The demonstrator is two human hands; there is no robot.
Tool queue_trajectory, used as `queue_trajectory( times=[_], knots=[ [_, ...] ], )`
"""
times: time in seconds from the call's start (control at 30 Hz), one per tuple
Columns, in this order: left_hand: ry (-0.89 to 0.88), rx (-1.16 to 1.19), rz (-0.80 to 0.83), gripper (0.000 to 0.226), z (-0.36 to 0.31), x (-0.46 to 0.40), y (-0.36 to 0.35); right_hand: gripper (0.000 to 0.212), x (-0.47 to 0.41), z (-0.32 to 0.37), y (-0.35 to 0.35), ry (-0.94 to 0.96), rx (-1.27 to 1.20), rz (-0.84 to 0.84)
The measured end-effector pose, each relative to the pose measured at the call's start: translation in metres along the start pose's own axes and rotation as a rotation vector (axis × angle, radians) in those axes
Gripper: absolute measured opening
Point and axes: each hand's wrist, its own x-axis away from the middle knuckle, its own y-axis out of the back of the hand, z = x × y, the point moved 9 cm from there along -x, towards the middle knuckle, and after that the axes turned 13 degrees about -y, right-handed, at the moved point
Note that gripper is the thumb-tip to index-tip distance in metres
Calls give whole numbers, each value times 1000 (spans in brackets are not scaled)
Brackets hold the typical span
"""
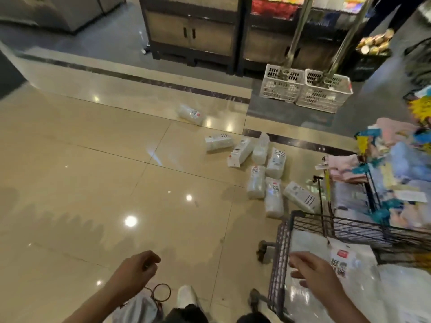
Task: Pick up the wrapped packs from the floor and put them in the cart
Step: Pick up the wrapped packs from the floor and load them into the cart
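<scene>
Hovering at lower right, empty right hand [312,270] with fingers spread over dark wire-mesh cart [283,248], white crinkly plastic-wrapped packs [349,262] heaped inside. Loosely curled at lower centre, empty left hand [137,268] above glossy beige floor tiles [93,183]. Farther up, at centre right, white oblong wrapped packs on the floor [256,181]. Beyond, two white slotted plastic crates [305,88].

I see bare floor [93,183] filling the left and centre; at right the cart [303,220] and a clothes rack [373,183] crowd the packs [268,173].
</scene>
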Motion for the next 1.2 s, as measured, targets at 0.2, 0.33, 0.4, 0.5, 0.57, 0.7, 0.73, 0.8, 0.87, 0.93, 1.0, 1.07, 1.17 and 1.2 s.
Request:
queue_trajectory(
  times=[0.2,0.33,0.4,0.5,0.57,0.7,0.73,0.8,0.87,0.93,1.0,1.07,1.17,1.2],
  knots=[
    [93,120,-66,15,36,-38,53,10,-27,48,-39,-105,-28,7],
    [98,227,-79,14,18,-102,84,11,-65,103,-53,-115,-55,-18],
    [127,328,-95,15,13,-136,98,12,-89,145,-64,-85,-57,2],
    [224,453,-158,17,19,-180,121,13,-132,229,-84,-3,-39,48],
    [329,520,-197,14,31,-201,136,14,-166,290,-92,25,-70,77],
    [575,674,-382,21,51,-221,182,14,-224,410,-99,55,-87,121],
    [605,704,-424,24,52,-227,194,14,-234,436,-101,78,-72,128],
    [654,736,-467,17,50,-255,219,12,-257,490,-104,114,-19,144],
    [667,728,-504,13,42,-290,247,13,-279,532,-110,123,38,163],
    [597,708,-523,14,32,-340,278,15,-300,565,-119,127,89,183],
    [520,677,-489,14,21,-396,306,16,-323,585,-127,104,105,189],
    [430,642,-457,14,9,-455,337,15,-345,591,-133,22,94,178],
    [274,587,-395,14,-9,-552,388,10,-371,591,-138,-111,72,126],
    [238,573,-373,14,-12,-583,405,8,-375,594,-138,-153,54,94]
  ],
)
